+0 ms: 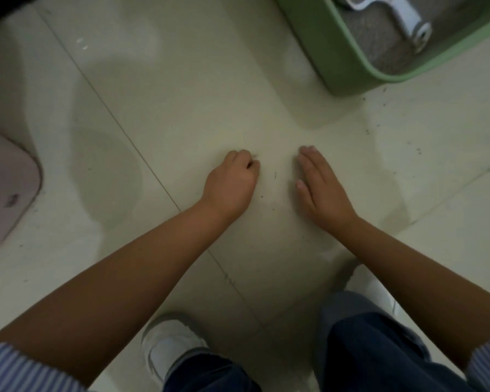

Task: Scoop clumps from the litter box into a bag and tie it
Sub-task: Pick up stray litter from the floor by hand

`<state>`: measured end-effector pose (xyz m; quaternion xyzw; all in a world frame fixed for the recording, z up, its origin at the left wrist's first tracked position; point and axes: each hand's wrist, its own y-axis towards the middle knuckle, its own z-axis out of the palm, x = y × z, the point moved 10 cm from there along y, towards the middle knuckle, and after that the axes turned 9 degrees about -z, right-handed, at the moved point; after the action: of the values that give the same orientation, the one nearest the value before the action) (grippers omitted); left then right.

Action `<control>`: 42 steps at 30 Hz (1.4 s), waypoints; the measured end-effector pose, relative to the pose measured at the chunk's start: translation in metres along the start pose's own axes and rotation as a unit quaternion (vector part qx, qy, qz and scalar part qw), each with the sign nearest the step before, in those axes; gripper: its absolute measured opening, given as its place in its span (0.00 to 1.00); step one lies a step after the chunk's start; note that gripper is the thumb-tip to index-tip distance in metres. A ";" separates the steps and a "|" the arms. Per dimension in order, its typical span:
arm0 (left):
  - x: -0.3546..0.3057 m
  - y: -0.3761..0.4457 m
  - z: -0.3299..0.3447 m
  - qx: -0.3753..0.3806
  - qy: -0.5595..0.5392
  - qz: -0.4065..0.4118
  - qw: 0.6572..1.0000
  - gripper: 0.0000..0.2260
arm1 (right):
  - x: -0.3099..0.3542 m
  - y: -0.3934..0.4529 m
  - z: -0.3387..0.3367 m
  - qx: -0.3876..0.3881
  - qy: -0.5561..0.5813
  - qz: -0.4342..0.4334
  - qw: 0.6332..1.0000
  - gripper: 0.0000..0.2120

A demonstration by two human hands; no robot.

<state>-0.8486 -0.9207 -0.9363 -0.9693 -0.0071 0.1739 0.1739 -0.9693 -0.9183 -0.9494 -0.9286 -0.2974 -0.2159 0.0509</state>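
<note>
The green litter box (348,66) stands on the floor at the top right, with grey litter (379,38) inside. A white scoop (408,21) lies on that litter. My left hand (232,182) is low over the tiled floor in the middle of the view, its fingers curled under, and I see nothing in it. My right hand (320,185) lies beside it with straight fingers, palm down, close to or on the floor. Both hands are well short of the litter box. No bag shows plainly.
A pink rounded object (6,188) sits at the left edge. Dark litter grains (379,123) are scattered on the cream tiles near the box. My white shoes (170,349) and blue trouser legs (379,349) are at the bottom.
</note>
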 end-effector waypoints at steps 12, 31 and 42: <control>-0.026 0.005 0.002 0.001 0.138 0.122 0.983 0.11 | 0.008 -0.003 0.012 -0.002 -0.075 -0.044 0.996 0.24; 0.093 -0.044 0.028 0.133 -0.783 -0.340 0.504 0.22 | 0.057 0.058 0.014 0.049 -0.023 -0.118 0.991 0.24; 0.092 -0.060 0.053 0.128 -0.792 -0.431 0.413 0.17 | 0.083 0.069 0.021 0.077 -0.019 -0.200 0.977 0.10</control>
<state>-0.7771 -0.8395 -0.9930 -0.2368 -0.5366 0.7654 0.2650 -0.8610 -0.9263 -0.9300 -0.8477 -0.4936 -0.1806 0.0718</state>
